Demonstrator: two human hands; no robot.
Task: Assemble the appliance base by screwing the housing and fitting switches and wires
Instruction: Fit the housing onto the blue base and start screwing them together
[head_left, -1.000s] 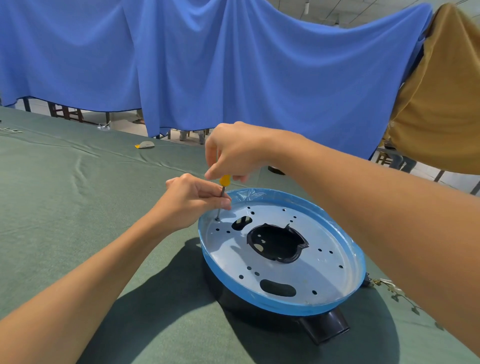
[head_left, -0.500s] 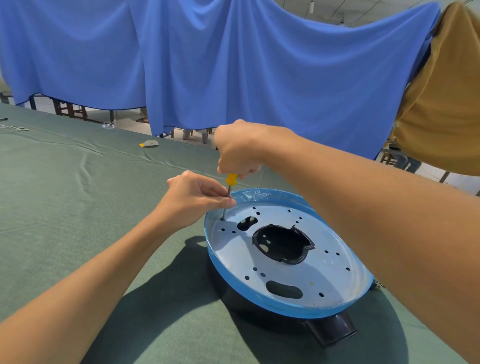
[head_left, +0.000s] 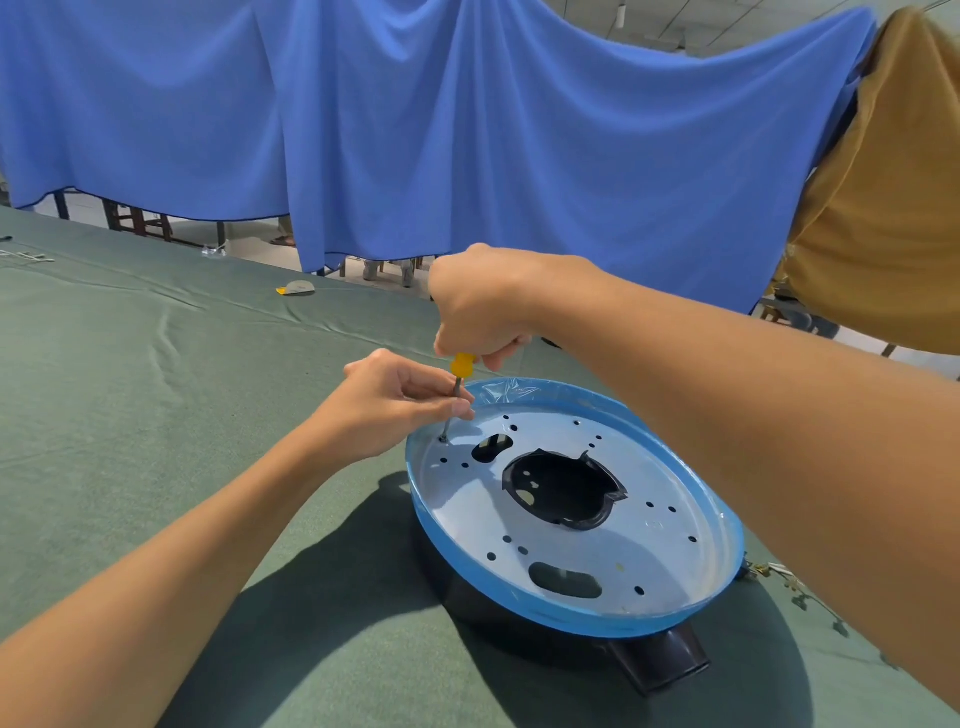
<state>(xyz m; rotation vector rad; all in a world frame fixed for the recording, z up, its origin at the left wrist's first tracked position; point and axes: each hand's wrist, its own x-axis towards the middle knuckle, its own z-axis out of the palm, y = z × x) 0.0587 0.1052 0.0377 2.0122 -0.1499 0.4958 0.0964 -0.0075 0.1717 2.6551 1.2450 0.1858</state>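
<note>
Base: round appliance base (head_left: 571, 566) sits on the bench (head_left: 156, 415), right of centre, near the front edge. Pale metal plate faces up, drilled with small holes, blue film around its rim.
Centre opening: black moulded cut-out (head_left: 563, 488) in the middle of the plate, with two oblong slots on either side of it.
Underside: dark housing shows below the rim; a black stub (head_left: 665, 660) sticks out at the near side.
Screwdriver: yellow-handled screwdriver (head_left: 457, 387) stands almost upright, tip in a hole at the plate's far-left edge.
Right hand: right hand (head_left: 483, 301) is above the base, fingers curled round the yellow handle.
Left hand: left hand (head_left: 395, 405) is just beside the rim, fingers (head_left: 457, 410) pinching the metal shaft.
Wires: thin wires (head_left: 779, 574) lie on the bench by the base's right edge.
Bench: covered in creased green cloth; a small grey-and-yellow object (head_left: 296, 288) lies far back, too small to identify.
Backdrop: blue curtain (head_left: 467, 130) hangs behind the bench, ochre cloth (head_left: 893, 208) to its right.
</note>
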